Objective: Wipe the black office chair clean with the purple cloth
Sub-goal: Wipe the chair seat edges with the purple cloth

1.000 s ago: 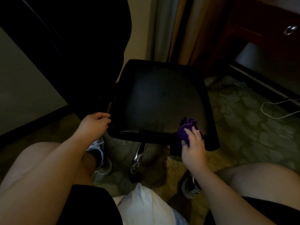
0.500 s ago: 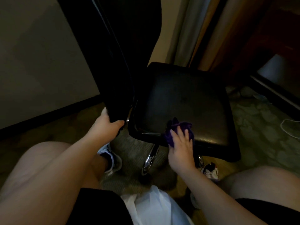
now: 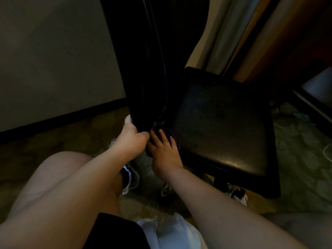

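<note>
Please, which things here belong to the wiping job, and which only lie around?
For the job: black office chair, purple cloth, left hand gripping the backrest, right hand pressing the cloth.
Lying about: white cable, white bag, curtain.

Now purple cloth (image 3: 162,125) against backrest (image 3: 143,69) base

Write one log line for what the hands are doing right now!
left hand grips chair back | right hand presses purple cloth where back meets seat
</note>
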`<act>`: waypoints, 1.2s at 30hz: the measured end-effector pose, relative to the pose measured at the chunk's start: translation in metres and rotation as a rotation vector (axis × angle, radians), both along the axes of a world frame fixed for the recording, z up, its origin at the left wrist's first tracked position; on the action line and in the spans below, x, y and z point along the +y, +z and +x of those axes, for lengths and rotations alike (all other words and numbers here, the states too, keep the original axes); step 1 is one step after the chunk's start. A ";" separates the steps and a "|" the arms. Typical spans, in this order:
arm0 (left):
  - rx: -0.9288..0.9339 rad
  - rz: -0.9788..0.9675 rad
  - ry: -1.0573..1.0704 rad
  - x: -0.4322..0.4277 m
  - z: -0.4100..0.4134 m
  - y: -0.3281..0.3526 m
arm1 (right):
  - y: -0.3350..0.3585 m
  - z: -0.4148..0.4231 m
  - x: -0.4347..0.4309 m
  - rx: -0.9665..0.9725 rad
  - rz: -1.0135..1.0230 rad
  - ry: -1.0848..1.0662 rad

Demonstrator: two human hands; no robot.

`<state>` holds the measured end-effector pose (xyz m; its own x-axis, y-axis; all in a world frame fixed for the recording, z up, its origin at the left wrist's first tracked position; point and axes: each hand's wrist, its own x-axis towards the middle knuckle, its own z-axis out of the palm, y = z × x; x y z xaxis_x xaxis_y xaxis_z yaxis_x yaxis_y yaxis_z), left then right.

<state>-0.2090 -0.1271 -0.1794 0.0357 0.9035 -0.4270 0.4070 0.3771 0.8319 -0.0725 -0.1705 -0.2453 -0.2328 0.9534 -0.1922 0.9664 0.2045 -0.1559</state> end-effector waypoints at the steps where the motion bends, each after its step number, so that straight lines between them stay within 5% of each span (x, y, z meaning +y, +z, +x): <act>1: -0.002 0.000 0.017 0.002 0.001 0.000 | 0.001 -0.001 0.002 -0.016 0.000 0.017; 9: -0.081 -0.022 0.144 0.014 0.005 -0.009 | -0.007 0.092 -0.071 0.043 0.126 -0.055; 15: -0.127 -0.053 0.116 0.012 0.001 -0.013 | -0.003 0.197 -0.160 0.104 0.091 -0.416; 22: -0.093 -0.032 0.099 -0.006 0.008 -0.009 | -0.003 0.182 -0.152 0.192 0.147 -0.616; 36: -0.062 0.070 0.100 0.024 0.000 -0.005 | 0.015 0.040 0.006 0.168 0.013 0.017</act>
<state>-0.2086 -0.1036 -0.1839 -0.0312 0.9315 -0.3625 0.3174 0.3531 0.8801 -0.0325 -0.1640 -0.2306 -0.2768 0.9512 -0.1366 0.9232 0.2238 -0.3124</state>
